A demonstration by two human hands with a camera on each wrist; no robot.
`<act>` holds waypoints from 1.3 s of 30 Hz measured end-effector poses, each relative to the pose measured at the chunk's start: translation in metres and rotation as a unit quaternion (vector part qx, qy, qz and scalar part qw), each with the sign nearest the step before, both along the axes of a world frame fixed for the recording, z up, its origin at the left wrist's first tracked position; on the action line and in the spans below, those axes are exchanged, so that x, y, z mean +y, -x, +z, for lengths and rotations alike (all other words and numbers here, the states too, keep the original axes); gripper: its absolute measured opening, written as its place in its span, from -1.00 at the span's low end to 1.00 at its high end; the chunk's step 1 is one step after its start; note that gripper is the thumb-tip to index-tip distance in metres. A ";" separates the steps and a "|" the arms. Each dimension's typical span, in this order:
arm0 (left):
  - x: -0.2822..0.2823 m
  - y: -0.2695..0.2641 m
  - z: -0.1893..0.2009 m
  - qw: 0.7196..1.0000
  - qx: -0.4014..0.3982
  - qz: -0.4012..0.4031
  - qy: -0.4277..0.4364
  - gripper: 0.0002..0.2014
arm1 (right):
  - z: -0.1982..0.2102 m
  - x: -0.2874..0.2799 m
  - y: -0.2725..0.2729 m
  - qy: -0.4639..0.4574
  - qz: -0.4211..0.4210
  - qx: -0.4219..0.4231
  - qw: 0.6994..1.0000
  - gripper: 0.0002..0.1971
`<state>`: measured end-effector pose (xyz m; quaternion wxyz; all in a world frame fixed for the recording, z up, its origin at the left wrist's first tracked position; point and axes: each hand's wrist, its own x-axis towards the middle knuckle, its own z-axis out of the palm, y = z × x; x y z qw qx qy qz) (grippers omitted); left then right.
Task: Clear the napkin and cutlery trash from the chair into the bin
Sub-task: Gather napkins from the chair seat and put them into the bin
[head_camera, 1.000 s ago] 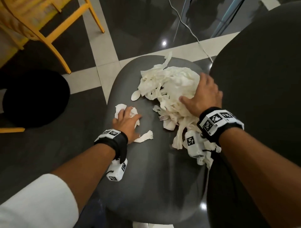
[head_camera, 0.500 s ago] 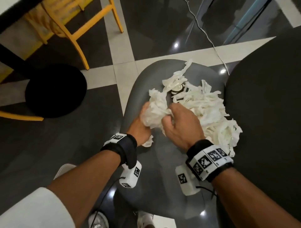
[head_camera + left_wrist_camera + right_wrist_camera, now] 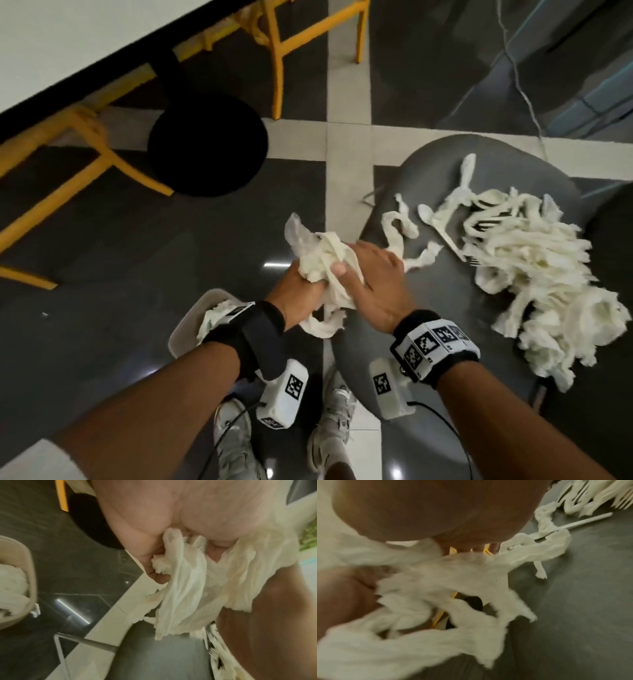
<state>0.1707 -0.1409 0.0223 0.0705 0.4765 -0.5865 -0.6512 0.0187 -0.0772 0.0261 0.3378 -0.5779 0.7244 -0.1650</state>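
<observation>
Both hands hold one crumpled bundle of white napkins (image 3: 322, 260) just past the left edge of the grey chair seat (image 3: 445, 325). My left hand (image 3: 301, 291) grips the bundle from below and my right hand (image 3: 363, 274) closes over it from the right, thumb on the paper. Strips dangle beneath, as the left wrist view shows on the bundle (image 3: 188, 585). A large napkin pile (image 3: 534, 274) stays on the seat, with a white plastic spoon (image 3: 442, 229) and a fork (image 3: 476, 262) in it. A beige bin (image 3: 186, 325) stands on the floor under my left wrist, napkins inside.
A black round stool base (image 3: 209, 144) and yellow chair legs (image 3: 277, 58) stand on the dark tiled floor at the left and back. A white table edge (image 3: 68, 58) crosses the top left. My shoes (image 3: 332, 428) are below, by the chair.
The hands, spread apart on the chair pile a second ago, came together on a clump of napkins and carried it left, off the seat edge toward the bin.
</observation>
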 end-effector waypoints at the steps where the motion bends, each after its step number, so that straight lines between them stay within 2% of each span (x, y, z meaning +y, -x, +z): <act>1: -0.005 -0.019 -0.002 0.999 -0.007 0.032 -0.007 -0.75 | -0.002 -0.002 -0.011 -0.029 0.027 -0.005 0.999 -0.40; 2: -0.011 -0.042 -0.005 0.997 -0.018 0.068 -0.012 -0.71 | -0.009 -0.004 -0.023 -0.061 0.056 -0.003 0.997 -0.42; 4: -0.021 -0.088 -0.008 0.990 -0.052 0.133 -0.013 -0.71 | -0.023 -0.004 -0.044 -0.123 0.123 0.054 0.983 -0.38; 6: -0.027 -0.131 -0.015 0.983 -0.105 0.150 -0.007 -0.81 | -0.034 -0.005 -0.062 -0.164 0.154 0.110 0.968 -0.45; 8: -0.026 -0.168 -0.025 0.979 -0.148 0.138 0.012 -0.76 | -0.043 -0.011 -0.084 -0.189 0.109 0.078 0.973 -0.60; 10: -0.022 -0.198 -0.042 0.973 -0.193 0.122 0.026 -0.68 | -0.057 -0.021 -0.115 -0.208 0.037 0.003 0.977 -0.70; 12: -0.016 -0.221 -0.062 0.969 -0.222 0.104 0.029 -0.75 | -0.077 -0.029 -0.148 -0.237 -0.029 -0.076 0.968 -0.79; 14: -0.009 -0.241 -0.091 0.966 -0.233 0.109 0.019 -0.88 | -0.103 -0.035 -0.181 -0.261 -0.019 -0.100 0.960 -0.84; 17: 0.001 -0.257 -0.134 0.972 -0.215 0.090 0.012 -0.73 | -0.142 -0.041 -0.220 -0.263 0.041 -0.056 0.962 -0.85; 19: 0.008 -0.256 -0.162 0.977 -0.207 0.036 0.024 -0.54 | -0.169 -0.042 -0.233 -0.269 0.058 -0.024 0.961 -0.81; 22: 0.017 -0.252 -0.207 0.984 -0.179 -0.007 -0.009 -0.28 | -0.204 -0.038 -0.236 -0.279 0.056 0.036 0.958 -0.76; 24: 0.022 -0.252 -0.235 0.981 -0.193 -0.006 -0.025 -0.28 | -0.222 -0.036 -0.232 -0.275 0.036 0.055 0.959 -0.75; 26: 0.020 -0.255 -0.234 0.978 -0.204 -0.002 -0.041 -0.41 | -0.237 -0.033 -0.228 -0.284 0.035 0.067 0.956 -0.75; 27: 0.020 -0.257 -0.234 0.974 -0.223 0.001 -0.052 -0.48 | -0.243 -0.031 -0.227 -0.301 0.051 0.069 0.950 -0.75; 30: 0.019 -0.274 -0.238 0.965 -0.254 0.044 -0.040 -0.48 | -0.255 -0.031 -0.225 -0.355 0.131 0.092 0.921 -0.71; 33: 0.012 -0.294 -0.240 0.954 -0.292 0.068 0.019 -0.54 | -0.264 -0.035 -0.230 -0.364 0.219 0.140 0.894 -0.71; 35: 0.003 -0.304 -0.243 0.937 -0.335 0.070 0.067 -0.56 | -0.268 -0.042 -0.240 -0.344 0.269 0.145 0.888 -0.70; 39: -0.009 -0.320 -0.260 0.939 -0.327 0.096 0.037 -0.41 | -0.288 -0.052 -0.266 -0.292 0.309 0.136 0.895 -0.64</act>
